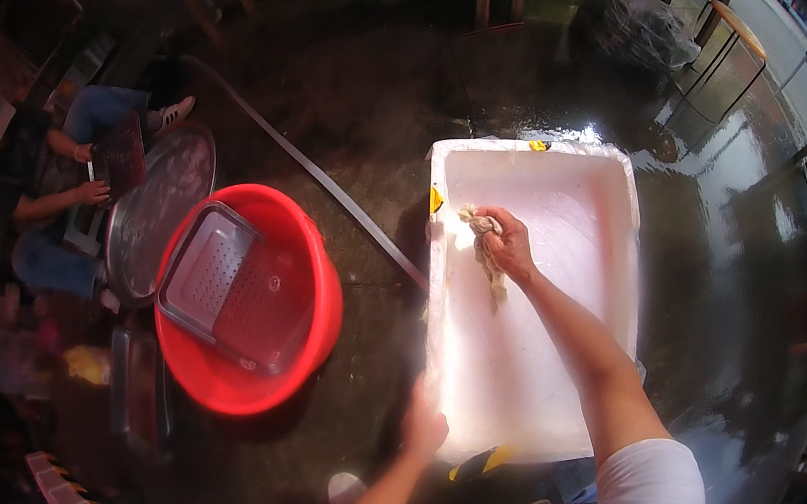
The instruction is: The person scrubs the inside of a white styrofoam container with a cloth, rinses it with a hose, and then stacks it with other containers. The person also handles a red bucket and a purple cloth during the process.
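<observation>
A large white foam box [563,383] with patches of yellow and black tape stands before me, its open side facing up. My right hand [510,243] is closed on a crumpled, light-coloured wet cloth [484,234] inside the box, near its upper left corner. With my left hand [424,419] I grip the box's left wall close to its near corner; the fingers are partly hidden and blurred by glare.
Left of the box stands a red plastic basin [329,291] holding a perforated metal tray [212,264]. Beyond it, a seated person [38,168] holds a dark flat object beside a large round metal basin [166,198]. A plastic bag [636,27] and stool [739,29] are upper right.
</observation>
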Demonstrator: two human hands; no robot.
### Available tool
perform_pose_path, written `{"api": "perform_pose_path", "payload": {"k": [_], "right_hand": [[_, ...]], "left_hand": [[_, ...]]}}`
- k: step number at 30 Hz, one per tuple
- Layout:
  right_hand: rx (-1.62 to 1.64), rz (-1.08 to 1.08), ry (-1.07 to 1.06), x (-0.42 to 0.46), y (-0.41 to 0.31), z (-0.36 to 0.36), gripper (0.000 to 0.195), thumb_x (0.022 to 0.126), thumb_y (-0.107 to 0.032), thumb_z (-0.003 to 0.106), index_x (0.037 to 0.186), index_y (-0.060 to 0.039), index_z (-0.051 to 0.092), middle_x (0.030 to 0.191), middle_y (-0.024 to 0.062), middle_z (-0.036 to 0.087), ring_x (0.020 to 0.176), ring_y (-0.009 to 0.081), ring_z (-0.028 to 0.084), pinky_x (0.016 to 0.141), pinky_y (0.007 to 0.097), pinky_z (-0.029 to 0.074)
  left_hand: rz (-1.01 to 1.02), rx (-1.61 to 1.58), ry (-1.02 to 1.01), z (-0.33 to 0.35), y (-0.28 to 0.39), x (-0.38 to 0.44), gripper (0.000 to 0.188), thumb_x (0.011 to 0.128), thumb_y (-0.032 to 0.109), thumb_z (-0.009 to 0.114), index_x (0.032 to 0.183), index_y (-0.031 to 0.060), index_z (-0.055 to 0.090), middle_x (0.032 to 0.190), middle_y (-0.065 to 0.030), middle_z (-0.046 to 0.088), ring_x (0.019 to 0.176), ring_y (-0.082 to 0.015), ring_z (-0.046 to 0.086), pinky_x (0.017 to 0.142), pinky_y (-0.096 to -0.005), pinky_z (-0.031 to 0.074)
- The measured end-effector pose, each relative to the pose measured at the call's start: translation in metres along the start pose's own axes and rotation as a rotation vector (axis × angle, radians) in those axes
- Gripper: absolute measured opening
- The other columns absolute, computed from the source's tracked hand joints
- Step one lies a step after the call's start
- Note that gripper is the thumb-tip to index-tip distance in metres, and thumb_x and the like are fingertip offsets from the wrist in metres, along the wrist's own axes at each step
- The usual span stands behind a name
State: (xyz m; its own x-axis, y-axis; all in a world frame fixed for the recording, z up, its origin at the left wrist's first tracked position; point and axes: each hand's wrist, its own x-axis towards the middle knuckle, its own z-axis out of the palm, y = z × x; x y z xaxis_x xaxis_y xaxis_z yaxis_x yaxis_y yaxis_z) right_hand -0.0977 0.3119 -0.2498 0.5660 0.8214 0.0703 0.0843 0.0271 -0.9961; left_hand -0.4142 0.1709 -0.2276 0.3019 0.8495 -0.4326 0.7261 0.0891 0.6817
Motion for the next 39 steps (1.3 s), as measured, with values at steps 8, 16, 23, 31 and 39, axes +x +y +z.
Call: {"api": "perform_pose_path", "payload": {"k": [8, 16, 23, 31, 39], "right_hand": [[-0.279, -0.367, -0.096, 0.058, -0.02, 0.056, 0.027, 0.075, -0.004, 0.059, 0.1, -0.0079, 0.067, 0.106, 0.0116, 0.063, 0.104, 0.0314, 0.057, 0.093, 0.0378, 0.043], [-1.049, -0.635, -0.195, -0.001, 0.014, -0.066, 0.05, 0.076, -0.002, 0.061, 0.124, -0.0095, 0.05, 0.132, 0.0094, 0.051, 0.12, 0.0327, 0.049, 0.101, 0.0402, 0.037], [-1.575, -0.434, 0.0, 0.003, 0.028, -0.204, 0.043, 0.085, -0.008, 0.055, 0.125, 0.002, 0.045, 0.121, 0.0242, 0.051, 0.107, 0.0368, 0.054, 0.094, 0.0423, 0.042], [-1.464, -0.299, -0.412, -0.272, -0.014, -0.186, 0.036, 0.088, -0.006, 0.051, 0.121, 0.0064, 0.047, 0.124, 0.0298, 0.046, 0.112, 0.0455, 0.05, 0.098, 0.0466, 0.041], [-0.802, -0.103, 0.276, -0.082, 0.004, -0.162, 0.021, 0.093, -0.017, 0.047, 0.105, -0.0027, 0.057, 0.088, 0.0124, 0.06, 0.077, 0.0266, 0.056, 0.066, 0.0373, 0.046]], "left_hand": [[0.016, 0.019, -0.022, -0.003, 0.004, 0.001, 0.072, 0.074, -0.001, 0.051, 0.142, 0.0125, 0.03, 0.118, -0.0243, 0.06, 0.109, -0.0434, 0.056, 0.092, -0.0467, 0.046], [-0.027, -0.017, -0.016, -0.006, 0.014, 0.0, 0.072, 0.074, -0.004, 0.05, 0.141, 0.013, 0.031, 0.122, -0.0252, 0.057, 0.112, -0.0434, 0.055, 0.094, -0.0466, 0.045], [-0.012, -0.056, 0.02, -0.013, 0.016, 0.002, 0.073, 0.071, -0.005, 0.052, 0.14, 0.0115, 0.035, 0.121, -0.0251, 0.057, 0.112, -0.0433, 0.055, 0.093, -0.0456, 0.046], [0.096, -0.052, 0.083, 0.001, 0.007, 0.0, 0.075, 0.072, -0.004, 0.05, 0.142, 0.0188, 0.034, 0.123, -0.0234, 0.057, 0.107, -0.0445, 0.056, 0.089, -0.047, 0.047], [0.144, -0.003, 0.058, 0.003, -0.001, 0.005, 0.077, 0.072, -0.003, 0.05, 0.144, 0.0191, 0.03, 0.128, -0.0233, 0.054, 0.109, -0.0448, 0.055, 0.091, -0.0471, 0.046]]}}
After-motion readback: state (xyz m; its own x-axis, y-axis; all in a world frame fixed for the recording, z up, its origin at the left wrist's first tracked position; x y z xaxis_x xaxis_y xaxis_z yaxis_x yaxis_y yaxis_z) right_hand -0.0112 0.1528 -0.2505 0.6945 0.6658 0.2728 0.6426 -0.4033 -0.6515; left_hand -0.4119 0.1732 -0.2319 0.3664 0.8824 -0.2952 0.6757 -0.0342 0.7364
